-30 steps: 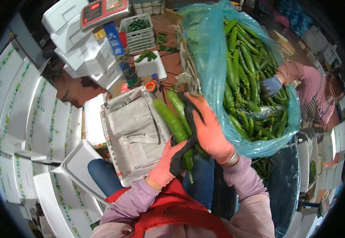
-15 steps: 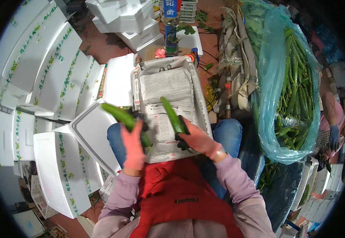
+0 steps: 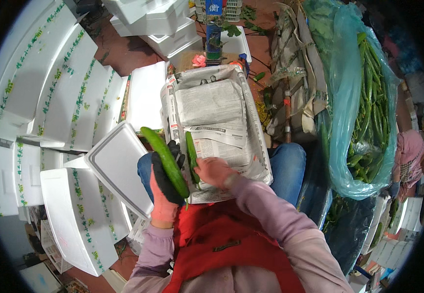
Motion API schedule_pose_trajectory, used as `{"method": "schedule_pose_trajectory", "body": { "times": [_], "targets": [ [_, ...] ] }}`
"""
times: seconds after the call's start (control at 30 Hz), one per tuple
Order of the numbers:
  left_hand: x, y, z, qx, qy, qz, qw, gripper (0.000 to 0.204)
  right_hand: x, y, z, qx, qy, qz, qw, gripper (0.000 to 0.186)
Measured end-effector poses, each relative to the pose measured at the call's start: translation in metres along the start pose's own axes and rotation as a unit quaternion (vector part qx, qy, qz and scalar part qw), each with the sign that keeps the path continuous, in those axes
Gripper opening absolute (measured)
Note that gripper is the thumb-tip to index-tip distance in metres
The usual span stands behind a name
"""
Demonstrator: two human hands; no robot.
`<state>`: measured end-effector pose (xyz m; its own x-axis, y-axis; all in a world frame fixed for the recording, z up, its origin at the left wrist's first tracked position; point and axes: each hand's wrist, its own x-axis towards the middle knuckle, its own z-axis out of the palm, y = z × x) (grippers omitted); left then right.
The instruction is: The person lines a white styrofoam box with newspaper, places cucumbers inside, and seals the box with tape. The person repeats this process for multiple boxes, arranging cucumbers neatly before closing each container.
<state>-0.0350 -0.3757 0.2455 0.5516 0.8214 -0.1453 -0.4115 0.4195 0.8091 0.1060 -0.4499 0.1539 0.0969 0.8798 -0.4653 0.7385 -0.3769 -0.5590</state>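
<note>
My left hand (image 3: 159,195), in a pink glove with black fingers, is closed around a long green cucumber (image 3: 164,155) that slants above the left rim of the foam box. The box (image 3: 245,105) is lined with newspaper (image 3: 212,105) and sits at my lap. My right hand (image 3: 213,172), gloved the same way, holds a second, darker-looking cucumber (image 3: 191,155) along the inside of the box's left wall. The right fingertips are partly hidden behind that cucumber.
A foam lid (image 3: 119,163) leans at my left, before stacked white foam boxes (image 3: 51,83). On the right stands a blue plastic bag (image 3: 341,97) full of cucumbers (image 3: 368,107). A blue post (image 3: 213,39) rises beyond the box. Another person (image 3: 409,151) is at the far right.
My right hand has moved left and lowered its cucumber to the box's left side. The left hand's cucumber has swung to a steeper slant, and the hand sits slightly lower.
</note>
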Motion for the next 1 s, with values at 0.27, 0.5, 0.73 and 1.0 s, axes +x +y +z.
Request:
{"method": "schedule_pose_trajectory", "body": {
  "times": [0.27, 0.5, 0.73, 1.0],
  "targets": [
    [0.037, -0.059, 0.018, 0.261, -0.066, -0.012, 0.963, 0.042, -0.037, 0.012, -0.021, 0.246, 0.222, 0.02, 0.943, 0.074],
    [0.059, -0.092, -0.022, 0.518, -0.071, 0.209, 0.826, 0.057, 0.038, 0.021, 0.045, -0.054, 0.077, 0.14, 0.986, 0.052],
    [0.106, -0.196, -0.053, 0.793, -0.077, 0.023, 0.604, 0.054, -0.067, 0.012, -0.018, -0.127, 0.069, -0.049, 0.988, 0.025],
    [0.088, -0.188, -0.035, 0.87, -0.095, 0.023, 0.483, 0.072, -0.357, 0.119, -0.165, -0.077, 0.633, 0.191, 0.746, 0.04]
  ]
}}
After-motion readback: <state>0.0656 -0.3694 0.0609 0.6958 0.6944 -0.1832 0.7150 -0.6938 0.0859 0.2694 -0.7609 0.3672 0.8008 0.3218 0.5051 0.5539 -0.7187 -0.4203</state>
